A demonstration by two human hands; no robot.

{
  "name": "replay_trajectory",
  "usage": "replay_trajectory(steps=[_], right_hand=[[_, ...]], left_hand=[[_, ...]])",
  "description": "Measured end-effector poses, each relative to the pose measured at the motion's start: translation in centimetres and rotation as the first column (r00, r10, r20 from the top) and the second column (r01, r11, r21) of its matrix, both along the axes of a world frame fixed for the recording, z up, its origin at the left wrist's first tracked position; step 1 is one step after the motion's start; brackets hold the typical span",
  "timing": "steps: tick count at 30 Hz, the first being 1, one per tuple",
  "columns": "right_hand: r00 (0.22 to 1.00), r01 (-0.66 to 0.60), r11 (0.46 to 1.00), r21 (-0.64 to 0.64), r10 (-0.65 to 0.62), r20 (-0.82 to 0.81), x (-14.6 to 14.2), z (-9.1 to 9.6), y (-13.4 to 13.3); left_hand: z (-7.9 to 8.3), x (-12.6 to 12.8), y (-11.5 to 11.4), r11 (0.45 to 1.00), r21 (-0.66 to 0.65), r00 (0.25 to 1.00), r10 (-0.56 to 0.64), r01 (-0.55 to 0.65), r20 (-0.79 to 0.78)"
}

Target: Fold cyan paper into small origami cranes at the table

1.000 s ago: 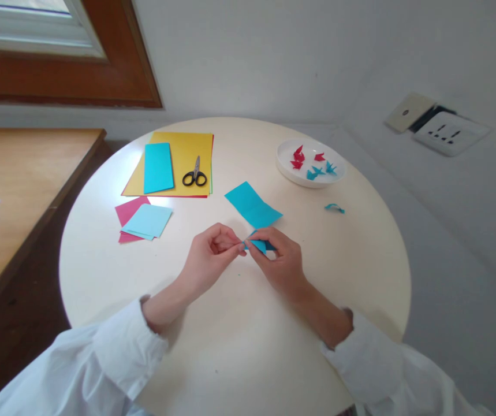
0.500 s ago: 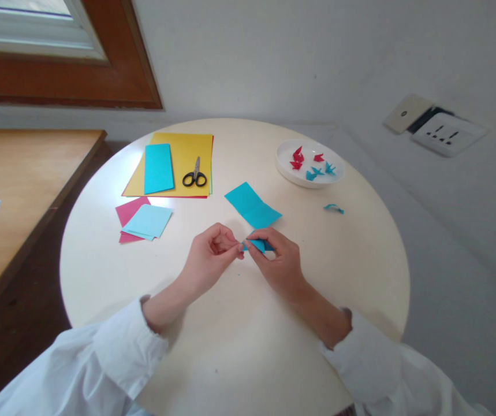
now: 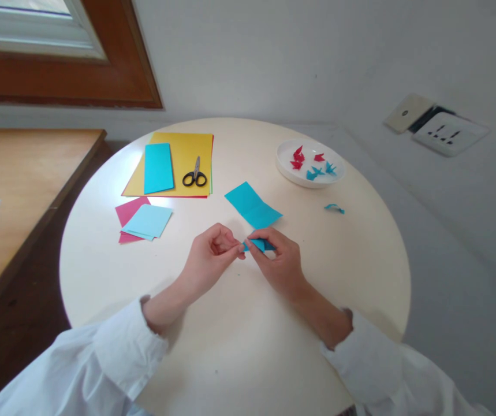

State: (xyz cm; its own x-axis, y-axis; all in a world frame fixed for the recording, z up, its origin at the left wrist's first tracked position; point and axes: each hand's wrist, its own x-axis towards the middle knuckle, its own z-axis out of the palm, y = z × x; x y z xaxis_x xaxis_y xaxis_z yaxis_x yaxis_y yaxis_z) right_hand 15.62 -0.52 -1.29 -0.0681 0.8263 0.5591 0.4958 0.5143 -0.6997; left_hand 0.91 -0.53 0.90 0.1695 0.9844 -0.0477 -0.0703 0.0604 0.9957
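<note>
Paper — blue, folded, in right hand, left hand pinching one end

Round tabletop looked smooth, glossy; folded origami piece was matt paper; scissor blades, metal; sleeve, cloth.

the folded paper is blue, scissor handles black, dish white, top sheet yellow.
</note>
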Motion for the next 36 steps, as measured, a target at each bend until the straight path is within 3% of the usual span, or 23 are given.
replay_trajectory(steps=[12,22,25,31,36], right_hand=[[0.999,-0.04,0.999,0.034,0.04,0.007,0.0,0.39,0.06],[0.997,-0.053,0.999,0.01,0.053,0.05,0.0,0.27,0.05],[0.996,-0.067,0.995,0.077,0.062,0.064,0.01,0.22,0.18],[0.986,0.058,0.974,0.219,-0.09,0.139,0.22,0.55,0.14],[0.979,0.011,0.955,0.296,-0.07,0.19,0.47,0.74,0.13]], left_hand=[[-0.08,-0.18,0.09,0.998,0.062,0.999,0.036,-0.034,-0.032],[-0.16,-0.13,0.11,1.0,0.03,0.999,0.013,-0.011,-0.048],[-0.1,-0.19,0.05,0.998,0.064,0.998,0.017,-0.013,-0.065],[0.16,-0.18,-0.27,0.995,0.087,0.994,0.059,-0.052,-0.087],[-0.1,-0.15,-0.26,0.991,0.114,0.991,0.086,-0.073,-0.107]])
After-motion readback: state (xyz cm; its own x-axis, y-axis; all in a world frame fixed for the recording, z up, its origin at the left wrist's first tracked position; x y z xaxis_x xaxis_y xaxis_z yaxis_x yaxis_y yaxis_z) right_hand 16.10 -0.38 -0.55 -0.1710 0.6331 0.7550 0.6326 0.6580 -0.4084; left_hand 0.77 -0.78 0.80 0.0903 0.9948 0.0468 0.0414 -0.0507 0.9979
